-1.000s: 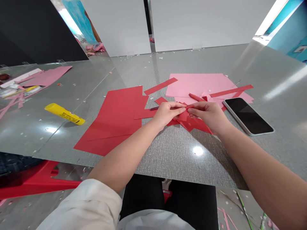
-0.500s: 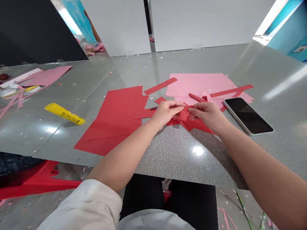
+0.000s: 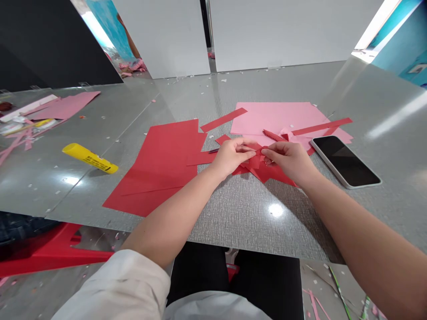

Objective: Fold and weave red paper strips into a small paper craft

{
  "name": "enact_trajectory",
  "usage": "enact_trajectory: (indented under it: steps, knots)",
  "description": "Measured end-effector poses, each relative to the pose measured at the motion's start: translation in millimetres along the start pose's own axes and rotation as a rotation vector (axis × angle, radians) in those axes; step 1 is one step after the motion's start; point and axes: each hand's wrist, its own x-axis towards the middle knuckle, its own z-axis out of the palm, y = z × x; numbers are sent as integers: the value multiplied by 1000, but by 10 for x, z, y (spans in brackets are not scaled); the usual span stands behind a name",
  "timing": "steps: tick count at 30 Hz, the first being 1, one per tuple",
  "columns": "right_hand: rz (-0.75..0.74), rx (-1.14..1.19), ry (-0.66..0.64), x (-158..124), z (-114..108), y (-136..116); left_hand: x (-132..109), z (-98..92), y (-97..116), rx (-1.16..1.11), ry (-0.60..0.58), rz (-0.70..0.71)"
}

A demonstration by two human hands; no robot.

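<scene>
A small piece of red paper (image 3: pixel 258 152) is pinched between my two hands, above a pile of red paper scraps (image 3: pixel 278 173). My left hand (image 3: pixel 233 155) grips its left side with thumb and forefinger pressed together. On the other side my right hand (image 3: pixel 288 159) pinches the paper's right edge, which looks curled. The fingers hide part of the piece. Close to my left hand, the end of a dark, thin pen-like thing (image 3: pixel 213 151) shows. Large red paper sheets (image 3: pixel 160 160) lie left of my hands.
Pink paper sheets (image 3: pixel 273 116) with red strips (image 3: pixel 323 126) lie beyond my hands. A phone (image 3: pixel 345 160) rests at right, a yellow glue tube (image 3: pixel 90 158) at left. More pink paper (image 3: pixel 66 108) is at far left. White upright panels (image 3: pixel 293 31) stand along the back.
The small red paper has tilted or shifted slightly between my fingertips. Both hands stay nearly in the same place, and the things on the table have not moved.
</scene>
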Motion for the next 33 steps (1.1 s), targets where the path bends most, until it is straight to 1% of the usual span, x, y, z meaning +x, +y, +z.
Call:
enact_trajectory:
  steps: [7,12,18,25,28,33]
  knots:
    - [43,49,-60,-7,11,-9,-1,6,-6,26,-7,24]
    - [36,35,-54,0,-1,-10,-5,6,-16,-6,-40,-23]
    - [55,65,-49,0,-4,-32,16,11,-54,-18,-21,-4]
    - [81,91,-50,3,-9,-20,18,7,-66,45,-2,40]
    - [64,83,-61,8,-11,2,14,14,-52,26,-10,13]
    - [44,63,-63,12,-13,23,15,30,-33,-131,-13,-79]
